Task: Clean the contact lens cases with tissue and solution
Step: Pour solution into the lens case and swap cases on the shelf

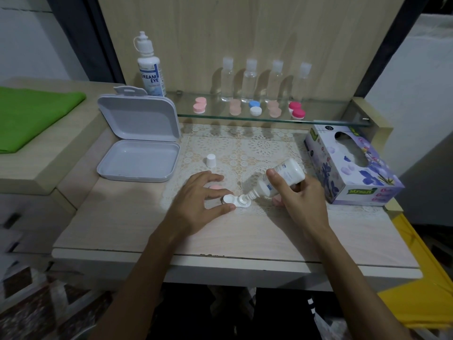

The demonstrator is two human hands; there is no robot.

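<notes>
The contact lens case (pixel 235 201) is small and white, and it lies on the lace mat (pixel 245 148) near the front of the table (pixel 117 217), between the two hands. Both its little cups are open. I see one pink lid (pixel 215 187) just behind the left hand and another pink lid (pixel 277 200) tucked under the right hand.

My left hand (pixel 203 200) pinches the left cup of the case between a finger and the thumb, so it cannot slide. My right hand (pixel 299 200) has its fingers wrapped round the solution bottle (pixel 282 179). The bottle is tipped over, and its tip points down into the right cup. The bottle's white cap (pixel 210 160) stands alone a little farther back on the mat.

I think this is the step where solution goes into the case. I cannot tell if any drops are coming out.

Next, I think the bottle needs a soft squeeze, then the tip must go over the left cup. My pinching fingers are very close there, so they may need to shift. After that, a tissue is needed from the tissue box (pixel 353 165) on the right. The right hand must first put the bottle down standing up.

Far back, more cases (pixel 255 109) wait on the glass shelf (pixel 269 119).
</notes>
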